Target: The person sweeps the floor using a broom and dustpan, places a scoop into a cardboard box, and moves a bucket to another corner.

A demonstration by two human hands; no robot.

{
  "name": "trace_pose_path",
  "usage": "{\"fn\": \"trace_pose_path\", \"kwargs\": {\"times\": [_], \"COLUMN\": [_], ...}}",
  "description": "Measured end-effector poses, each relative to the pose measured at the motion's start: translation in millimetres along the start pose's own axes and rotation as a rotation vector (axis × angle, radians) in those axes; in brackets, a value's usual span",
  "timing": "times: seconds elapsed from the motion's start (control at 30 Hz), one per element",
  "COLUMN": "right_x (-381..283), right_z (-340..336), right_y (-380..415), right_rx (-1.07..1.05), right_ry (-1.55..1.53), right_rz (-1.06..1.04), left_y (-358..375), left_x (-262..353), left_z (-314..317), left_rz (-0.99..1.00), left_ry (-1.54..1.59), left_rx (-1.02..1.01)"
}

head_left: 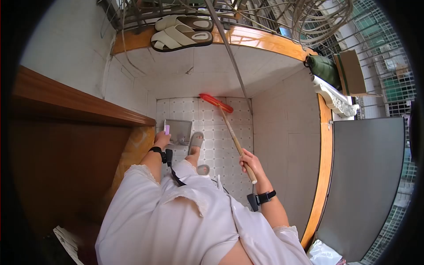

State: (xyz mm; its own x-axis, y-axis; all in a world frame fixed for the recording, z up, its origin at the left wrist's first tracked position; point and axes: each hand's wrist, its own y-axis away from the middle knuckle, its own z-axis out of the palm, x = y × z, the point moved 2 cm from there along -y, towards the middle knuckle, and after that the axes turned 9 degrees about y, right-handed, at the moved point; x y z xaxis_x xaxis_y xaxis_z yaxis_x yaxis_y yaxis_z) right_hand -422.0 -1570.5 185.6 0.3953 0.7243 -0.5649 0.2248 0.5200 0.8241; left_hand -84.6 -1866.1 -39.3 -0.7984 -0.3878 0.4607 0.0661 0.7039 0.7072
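Observation:
My right hand (pixel 248 160) is wrapped round the wooden handle (pixel 235 138) of a broom, near its lower end in view. The broom's red head (pixel 216 103) rests on the tiled floor close to the far wall. On the left, my left hand (pixel 162 138) is closed round the pinkish-purple grip (pixel 167 129) of a grey dustpan (pixel 180 131). The dustpan lies on the floor beside my slippered foot, with some small debris in it that I cannot make out.
Slippers (pixel 197 140) are on my feet. A brown wooden panel (pixel 70 163) stands at the left. White-strapped sandals (pixel 182 39) sit on the far ledge, a thin pole (pixel 234 59) leans there, and a green bag (pixel 323 70) and cardboard box (pixel 351 73) are at the right.

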Motion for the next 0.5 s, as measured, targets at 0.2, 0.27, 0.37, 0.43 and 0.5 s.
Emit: {"fn": "trace_pose_path", "kwargs": {"times": [0.2, 0.27, 0.37, 0.43, 0.5], "right_x": [-19.6, -12.4, -0.1, -11.9, -52.0], "right_z": [20.1, 36.7, 29.0, 24.5, 19.2], "right_y": [-100.5, -82.2, -69.3, -51.3, -45.6], "right_rx": [-0.064, -0.072, -0.077, -0.154, -0.173], "right_ry": [0.284, 0.416, 0.585, 0.409, 0.334], "right_rz": [-0.004, 0.068, 0.140, 0.146, 0.165], "left_y": [-18.3, -19.0, -16.5, -13.1, -15.3], "left_x": [-14.4, -12.5, -6.9, -6.9, -11.9], "left_z": [7.3, 5.7, 1.7, -0.1, 1.6], "left_rz": [-0.054, -0.063, -0.109, -0.159, -0.159], "left_ry": [-0.019, -0.144, -0.155, -0.178, -0.167], "left_rx": [-0.064, -0.060, -0.055, -0.098, -0.095]}}
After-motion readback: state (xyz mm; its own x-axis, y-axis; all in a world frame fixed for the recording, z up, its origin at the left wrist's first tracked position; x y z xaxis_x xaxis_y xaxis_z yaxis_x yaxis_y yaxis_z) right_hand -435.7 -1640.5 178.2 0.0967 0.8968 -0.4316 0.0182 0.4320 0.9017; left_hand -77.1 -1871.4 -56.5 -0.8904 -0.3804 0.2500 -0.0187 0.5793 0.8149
